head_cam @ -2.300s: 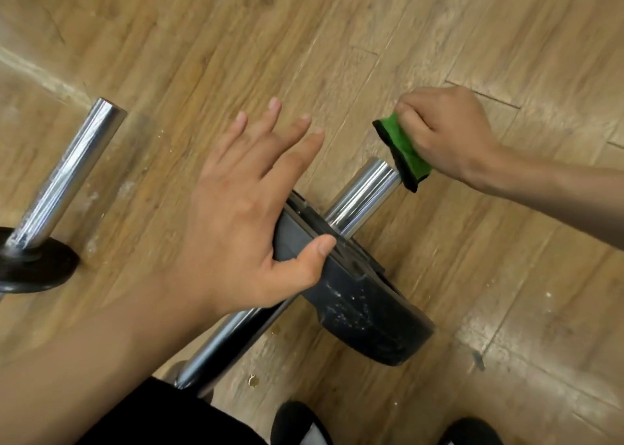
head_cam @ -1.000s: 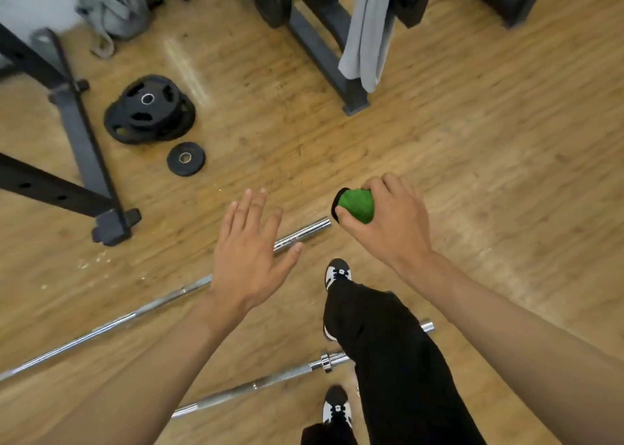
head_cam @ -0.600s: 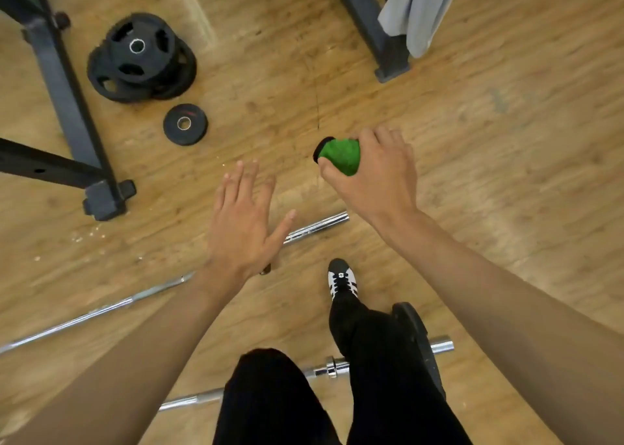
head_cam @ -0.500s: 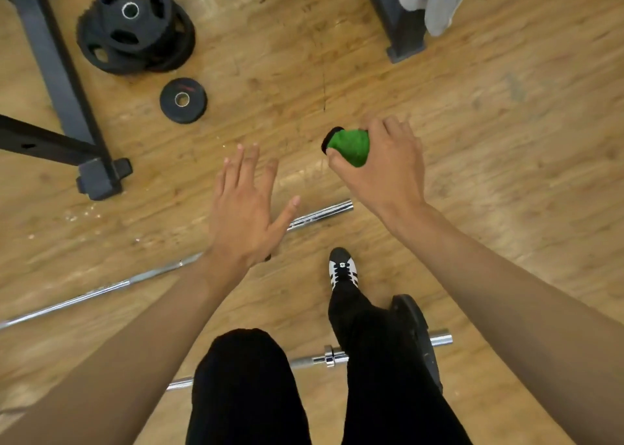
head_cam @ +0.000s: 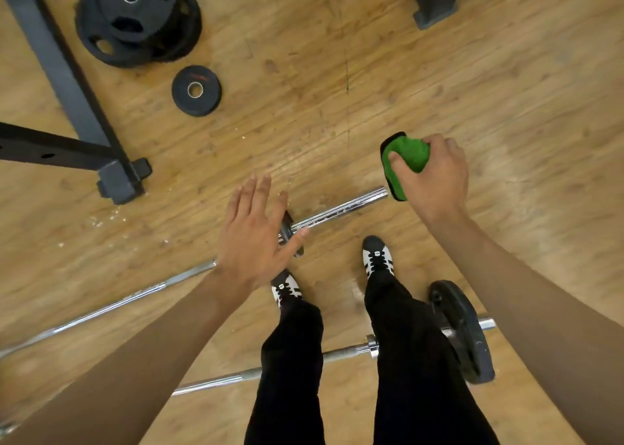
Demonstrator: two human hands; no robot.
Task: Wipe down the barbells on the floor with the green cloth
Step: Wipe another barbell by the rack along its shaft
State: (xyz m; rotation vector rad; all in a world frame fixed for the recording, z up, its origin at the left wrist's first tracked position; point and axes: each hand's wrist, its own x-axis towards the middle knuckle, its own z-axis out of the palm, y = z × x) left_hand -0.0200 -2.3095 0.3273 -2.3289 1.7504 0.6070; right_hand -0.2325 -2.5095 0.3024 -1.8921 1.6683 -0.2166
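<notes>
**A:** Green cloth [head_cam: 407, 159] balled up in the right hand [head_cam: 435, 177]! Fingers and thumb are curled right round it, the grip clamped on the cloth, up above the floor [head_cam: 337, 107]. In view it sits right at the tip of the far barbell [head_cam: 337, 208].

**B:** And the left hand [head_cam: 253, 238]: grip spread, fingers straight, holding nothing, hovering over that same bar.

**A:** The near barbell [head_cam: 344, 351] runs under the legs, with a black plate [head_cam: 462, 329] on its right end.

**B:** Loose plates [head_cam: 135, 22] lie beyond, beside the rack foot [head_cam: 120, 181].
</notes>
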